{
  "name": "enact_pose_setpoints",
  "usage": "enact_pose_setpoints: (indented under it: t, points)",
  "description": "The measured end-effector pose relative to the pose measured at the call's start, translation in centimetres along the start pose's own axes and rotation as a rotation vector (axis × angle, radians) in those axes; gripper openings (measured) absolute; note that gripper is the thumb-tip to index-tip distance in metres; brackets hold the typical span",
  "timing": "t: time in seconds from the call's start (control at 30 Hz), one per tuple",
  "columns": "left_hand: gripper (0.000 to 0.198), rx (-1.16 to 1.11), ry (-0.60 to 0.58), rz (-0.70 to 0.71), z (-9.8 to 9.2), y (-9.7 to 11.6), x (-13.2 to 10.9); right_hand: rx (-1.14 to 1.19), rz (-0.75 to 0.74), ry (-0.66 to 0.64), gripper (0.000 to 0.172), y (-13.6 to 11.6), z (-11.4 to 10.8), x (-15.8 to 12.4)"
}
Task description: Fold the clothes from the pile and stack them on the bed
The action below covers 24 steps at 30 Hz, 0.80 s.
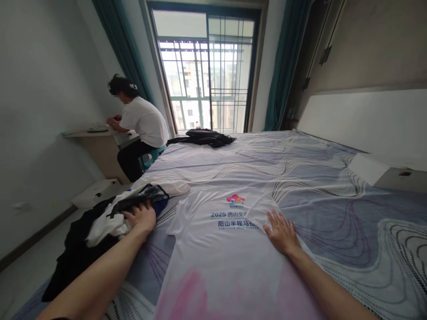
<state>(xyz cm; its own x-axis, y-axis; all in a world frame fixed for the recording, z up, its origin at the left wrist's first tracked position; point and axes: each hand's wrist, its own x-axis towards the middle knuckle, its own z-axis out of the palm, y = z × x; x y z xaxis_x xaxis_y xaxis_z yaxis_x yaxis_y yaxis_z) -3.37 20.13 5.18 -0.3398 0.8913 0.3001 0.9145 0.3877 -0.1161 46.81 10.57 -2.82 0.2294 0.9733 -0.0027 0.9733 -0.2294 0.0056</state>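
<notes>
Bedroom, daylight from a barred window (207,71) at the far end, seen from the head camera: a wide bed (316,178) with a wave-patterned sheet fills the frame, and both my bare arms reach out over it.

A white T-shirt (220,258) lies flat on the bed directly in front of me, print side up. Its long axis runs away from me toward the window. The pink-tinted hem is nearest my body and the neck end points away, so the printed lettering reads upright from where I stand. One sleeve (182,215) sticks out to the left. The sleeve on the other side appears folded in over the chest.

My right hand (282,231) rests palm down on that folded side of the shirt, fingers spread and gripping nothing. It is the nearer hand to the shirt, already touching it.

My left hand (142,218) is off the shirt, just beside its left sleeve. It lies flat with fingers extended on a heap of clothes (106,226), black and white, at the bed's left edge.

A dark garment (203,137) lies at the far end of the bed, well apart from both hands. Another person (143,122) sits at a counter (96,133) by the left wall.
</notes>
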Motion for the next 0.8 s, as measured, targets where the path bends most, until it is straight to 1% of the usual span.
enact_pose_setpoints:
  t: [0.03, 0.07, 0.1, 0.13, 0.17, 0.2, 0.23, 0.27, 0.33, 0.4, 0.43, 0.47, 0.5, 0.53, 0.57, 0.6, 0.63, 0.67, 0.7, 0.73, 0.8]
  points:
    - [0.054, -0.040, 0.034, 0.025, -0.6, 1.4, -0.1, -0.009, 0.003, -0.004, 0.063, -0.1, 0.0, 0.0]
    - [0.053, -0.097, 0.069, 0.114, -1.0, 3.0, -0.5, -0.016, 0.007, -0.009, 0.063, -0.1, 0.0, -0.1]
    - [0.054, -0.171, 0.086, 0.282, -1.3, 4.6, -1.3, -0.022, 0.012, -0.012, 0.063, -0.1, 0.0, -0.1]
    - [0.055, -0.244, 0.064, 0.475, -1.3, 6.1, -2.3, -0.026, 0.013, -0.018, 0.064, 0.0, -0.1, -0.2]
    - [0.055, -0.306, 0.016, 0.648, -1.1, 7.5, -3.4, -0.028, 0.011, -0.024, 0.063, 0.1, -0.3, -0.2]
    - [0.054, -0.344, -0.042, 0.755, -0.7, 8.7, -4.5, -0.027, 0.007, -0.037, 0.063, 0.1, -0.6, -0.2]
    - [0.054, -0.363, -0.093, 0.795, -0.2, 9.6, -5.6, -0.025, 0.006, -0.055, 0.062, 0.0, -1.0, -0.2]
    - [0.054, -0.371, -0.126, 0.781, 0.4, 10.2, -6.6, -0.024, 0.018, -0.075, 0.061, -0.3, -1.6, -0.1]
    - [0.055, -0.379, -0.155, 0.706, 1.5, 10.9, -7.8, -0.031, 0.082, -0.104, 0.061, -1.8, -2.8, 0.3]
    - [0.054, -0.392, -0.156, 0.677, 1.9, 11.0, -8.2, -0.021, 0.152, -0.064, 0.062, -4.2, -3.9, 0.8]
    - [0.053, -0.402, -0.135, 0.650, 1.9, 10.9, -8.2, -0.003, 0.146, -0.025, 0.063, -5.7, -4.2, 1.1]
    - [0.053, -0.415, -0.096, 0.594, 1.7, 10.8, -8.2, 0.023, 0.116, 0.016, 0.062, -7.2, -4.2, 1.3]
    - [0.054, -0.436, -0.042, 0.484, 1.5, 10.6, -8.1, 0.053, 0.074, 0.048, 0.061, -8.6, -4.0, 1.5]
    - [0.055, -0.475, 0.003, 0.323, 1.2, 10.4, -7.8, 0.079, 0.042, 0.061, 0.060, -9.8, -3.6, 1.5]
    - [0.058, -0.526, 0.024, 0.142, 1.0, 10.0, -7.5, 0.099, 0.027, 0.057, 0.059, -10.8, -3.1, 1.6]
    - [0.060, -0.579, 0.016, -0.026, 0.8, 9.4, -7.0, 0.111, 0.029, 0.044, 0.060, -11.5, -2.5, 1.5]
    - [0.063, -0.631, -0.017, -0.154, 0.6, 8.8, -6.3, 0.118, 0.044, 0.034, 0.061, -11.9, -1.9, 1.5]
    - [0.064, -0.677, -0.066, -0.232, 0.5, 8.0, -5.4, 0.120, 0.054, 0.033, 0.062, -12.0, -1.5, 1.5]
    - [0.062, -0.715, -0.119, -0.264, 0.4, 7.3, -4.4, 0.119, 0.056, 0.036, 0.062, -12.0, -1.1, 1.5]
    - [0.057, -0.750, -0.169, -0.257, 0.3, 6.6, -3.2, 0.115, 0.055, 0.042, 0.062, -11.9, -1.0, 1.5]
    - [0.041, -0.838, -0.265, -0.217, 0.1, 5.6, -1.1, 0.107, 0.054, 0.042, 0.062, -11.7, -1.0, 1.5]
